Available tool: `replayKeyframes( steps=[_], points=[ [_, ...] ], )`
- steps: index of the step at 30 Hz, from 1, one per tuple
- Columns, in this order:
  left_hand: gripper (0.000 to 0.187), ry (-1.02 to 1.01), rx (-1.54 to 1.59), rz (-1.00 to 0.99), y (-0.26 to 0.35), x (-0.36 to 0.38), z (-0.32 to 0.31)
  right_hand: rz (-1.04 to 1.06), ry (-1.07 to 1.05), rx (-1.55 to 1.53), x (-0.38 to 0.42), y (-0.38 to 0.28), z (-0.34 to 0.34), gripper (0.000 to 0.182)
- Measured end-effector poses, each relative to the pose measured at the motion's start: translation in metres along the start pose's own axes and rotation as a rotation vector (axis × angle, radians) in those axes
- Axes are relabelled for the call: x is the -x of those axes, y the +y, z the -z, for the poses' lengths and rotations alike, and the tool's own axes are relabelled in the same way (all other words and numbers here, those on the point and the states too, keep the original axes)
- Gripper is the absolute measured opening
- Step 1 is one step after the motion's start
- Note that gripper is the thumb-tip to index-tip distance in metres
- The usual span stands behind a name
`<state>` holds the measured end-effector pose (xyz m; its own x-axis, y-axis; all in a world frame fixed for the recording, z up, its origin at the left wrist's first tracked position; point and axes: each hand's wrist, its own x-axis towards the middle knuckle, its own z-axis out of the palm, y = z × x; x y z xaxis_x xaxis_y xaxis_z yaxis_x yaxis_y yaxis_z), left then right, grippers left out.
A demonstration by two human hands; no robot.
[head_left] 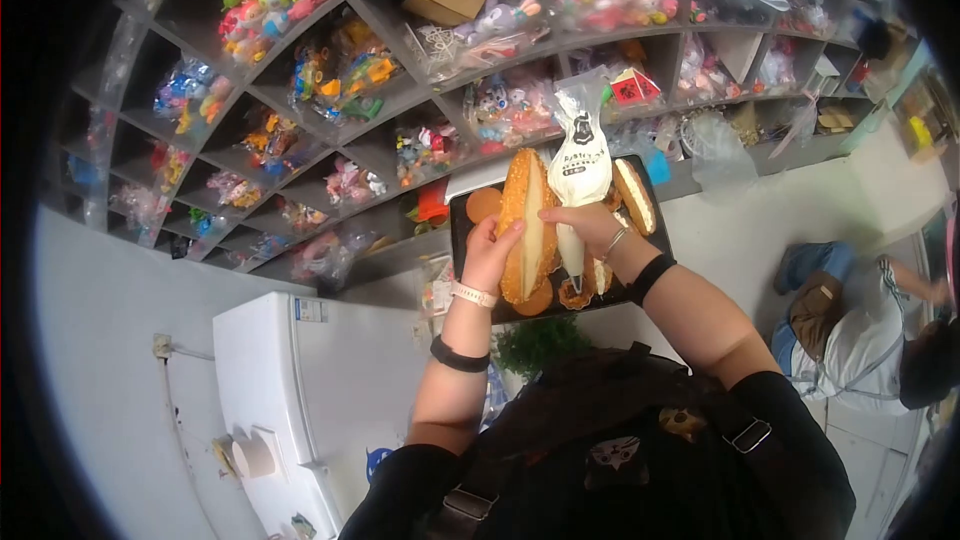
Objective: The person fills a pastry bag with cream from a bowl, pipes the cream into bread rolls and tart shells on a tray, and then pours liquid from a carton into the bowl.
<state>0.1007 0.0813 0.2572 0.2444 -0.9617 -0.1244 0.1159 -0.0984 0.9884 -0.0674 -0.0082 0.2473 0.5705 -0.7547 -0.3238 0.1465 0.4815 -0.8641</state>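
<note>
My left hand (488, 258) is closed around a long bread roll (520, 202), held lengthwise, with a seed-like or nutty crust and a pale cut face running along it. My right hand (595, 227) wraps a clear piping bag (580, 175) filled with pale cream and printed with dark lettering. Its thumb reaches the roll's right side. Below that hand the bag narrows to a metal-looking nozzle (576, 282) pointing down. Both hands are above a black tray (662, 262). On it lie a cream-filled bread piece (635, 196), round brown pieces (484, 204) and a browned pastry (575, 294), partly hidden.
Grey cubby shelves (390, 105) full of bagged toys rise behind the tray. A white fridge-like cabinet (340, 365) stands at left, and a green plant (540, 345) is below the tray. Another person (860, 330) is at the right. A clear plastic bag (718, 152) hangs behind.
</note>
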Motion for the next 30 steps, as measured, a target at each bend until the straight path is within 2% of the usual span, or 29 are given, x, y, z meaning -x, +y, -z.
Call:
replayKeyframes(
  steps=[1, 4, 5, 8, 11, 12, 13, 14, 15, 16, 17, 18, 20, 22, 23, 26, 30],
  points=[
    [0.048, 0.017, -0.029, 0.004, -0.005, -0.008, 0.004, -0.039, 0.046, 0.091, -0.009, 0.004, -0.001, 0.056],
    [0.056, 0.132, -0.346, -0.282, 0.008, -0.017, -0.010, 0.155, 0.160, 0.438, -0.015, 0.006, -0.020, 0.061],
    [0.058, 0.177, -0.642, -0.386, 0.011, -0.022, -0.009, 0.179, 0.178, 0.503, -0.013, 0.004, -0.027, 0.061],
    [0.052, 0.182, -0.669, -0.403, 0.016, -0.035, -0.008, 0.361, 0.216, 0.586, -0.018, 0.013, -0.034, 0.061],
    [0.045, 0.139, -0.473, -0.395, 0.018, -0.039, -0.002, 0.232, 0.238, 0.586, -0.008, -0.007, -0.034, 0.057],
    [0.043, 0.122, -0.416, -0.391, 0.018, -0.042, 0.002, 0.179, 0.182, 0.470, -0.008, -0.008, -0.030, 0.055],
    [0.041, -0.009, -0.215, -0.326, 0.009, -0.054, 0.009, 0.129, 0.124, 0.354, -0.009, -0.009, -0.022, 0.052],
    [0.041, -0.026, -0.084, -0.228, 0.009, -0.059, 0.012, 0.080, 0.064, 0.238, -0.007, -0.014, -0.016, 0.050],
    [0.041, -0.042, 0.046, -0.131, 0.010, -0.063, 0.013, -0.070, 0.017, 0.124, -0.002, -0.022, -0.011, 0.045],
    [0.041, -0.058, 0.176, -0.036, 0.010, -0.066, 0.012, -0.007, 0.016, 0.046, 0.001, -0.024, -0.010, 0.045],
    [0.042, -0.074, 0.217, -0.046, 0.008, -0.070, 0.011, 0.055, 0.012, -0.030, 0.004, -0.025, -0.008, 0.044],
    [0.044, -0.070, 0.199, -0.039, 0.004, -0.073, 0.009, 0.117, 0.005, -0.109, 0.005, -0.026, -0.006, 0.044],
    [0.048, -0.064, 0.155, -0.018, 0.001, -0.076, 0.003, 0.128, 0.012, -0.072, -0.001, -0.021, 0.007, 0.045],
    [0.053, -0.048, -0.016, -0.093, 0.000, -0.068, -0.010, 0.141, 0.072, 0.015, -0.004, -0.022, 0.015, 0.045],
    [0.055, -0.041, -0.101, -0.129, 0.000, -0.060, -0.017, 0.128, 0.121, -0.035, -0.008, -0.017, 0.020, 0.044],
    [0.061, 0.050, -0.525, -0.385, 0.012, -0.018, -0.036, 0.116, 0.208, -0.159, -0.018, -0.018, 0.035, 0.042],
    [0.048, 0.002, -0.073, -0.125, -0.002, -0.019, -0.032, 0.099, 0.097, -0.277, -0.012, -0.025, 0.049, 0.041]
  ],
)
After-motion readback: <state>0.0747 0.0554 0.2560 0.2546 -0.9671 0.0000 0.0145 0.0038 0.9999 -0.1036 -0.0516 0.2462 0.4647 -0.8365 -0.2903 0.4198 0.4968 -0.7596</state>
